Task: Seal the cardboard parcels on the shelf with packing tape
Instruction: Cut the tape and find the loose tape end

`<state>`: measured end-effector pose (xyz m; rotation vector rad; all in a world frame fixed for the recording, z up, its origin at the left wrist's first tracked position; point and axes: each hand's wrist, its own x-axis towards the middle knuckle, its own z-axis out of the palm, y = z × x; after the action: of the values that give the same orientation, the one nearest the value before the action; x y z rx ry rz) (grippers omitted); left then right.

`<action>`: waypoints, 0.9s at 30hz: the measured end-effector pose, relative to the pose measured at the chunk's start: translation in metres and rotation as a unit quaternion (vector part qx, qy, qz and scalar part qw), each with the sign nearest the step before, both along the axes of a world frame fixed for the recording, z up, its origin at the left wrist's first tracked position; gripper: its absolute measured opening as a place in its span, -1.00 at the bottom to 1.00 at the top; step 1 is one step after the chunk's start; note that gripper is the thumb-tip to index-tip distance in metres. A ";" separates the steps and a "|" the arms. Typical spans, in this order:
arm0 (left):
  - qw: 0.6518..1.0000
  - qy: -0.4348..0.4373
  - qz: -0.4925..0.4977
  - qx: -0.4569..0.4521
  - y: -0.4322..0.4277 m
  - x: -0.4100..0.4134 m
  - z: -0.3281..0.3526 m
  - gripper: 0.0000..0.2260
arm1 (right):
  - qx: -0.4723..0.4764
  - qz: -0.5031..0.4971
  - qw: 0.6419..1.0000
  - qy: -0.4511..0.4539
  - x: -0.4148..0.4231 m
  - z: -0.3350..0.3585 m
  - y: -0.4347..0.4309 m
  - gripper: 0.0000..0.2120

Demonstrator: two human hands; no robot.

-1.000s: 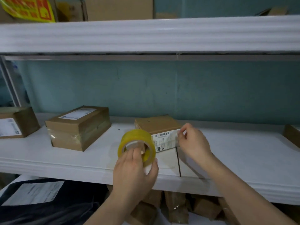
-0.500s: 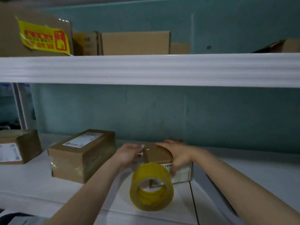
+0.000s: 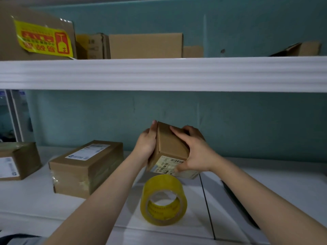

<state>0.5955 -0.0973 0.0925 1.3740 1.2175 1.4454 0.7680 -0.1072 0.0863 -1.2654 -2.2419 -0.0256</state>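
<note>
A: Up and tilted since half a second ago: the small parcel (image 3: 169, 145) lay flat on the lower shelf (image 3: 265, 183) then, and now its far end points upward.

B: What holds it?

A: Both hands. The left hand (image 3: 146, 147) clasps its left side, one fingertip showing past the top corner. The right hand (image 3: 196, 152) curls over the top and right side, its thumb on the shipping label (image 3: 168, 165). I can't tell whether the low corner touches the shelf.

B: And the tape?

A: The tape roll (image 3: 163, 200) stands on its rim just in front of the parcel, between the forearms, untouched.

B: Anything close by?

A: A larger parcel (image 3: 86, 167) sits to the left, apart from the hands. Beyond it is another parcel (image 3: 17, 160), and the upper shelf (image 3: 159, 73) runs overhead.
</note>
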 end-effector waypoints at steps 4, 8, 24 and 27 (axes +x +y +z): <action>0.999 -0.005 0.001 0.052 -0.004 0.004 0.005 -0.65 | 0.011 -0.008 1.000 0.014 0.002 0.004 -0.010 0.18; 0.999 0.005 0.013 0.047 -0.007 0.004 0.003 -0.65 | 0.018 -0.028 0.999 -0.009 0.003 0.006 -0.020 0.17; 0.997 0.012 -0.039 0.065 -0.012 -0.003 0.001 -0.54 | 0.004 -0.074 0.997 0.022 0.008 0.020 -0.019 0.15; 0.985 -0.079 -0.153 0.000 -0.014 -0.012 -0.012 -0.27 | -0.130 -0.026 0.957 0.259 0.019 0.022 -0.013 0.07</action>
<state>0.5831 -0.1113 0.0806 1.3510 0.8635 1.3072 0.7873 -0.1205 0.1080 -1.2809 -1.7945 0.5364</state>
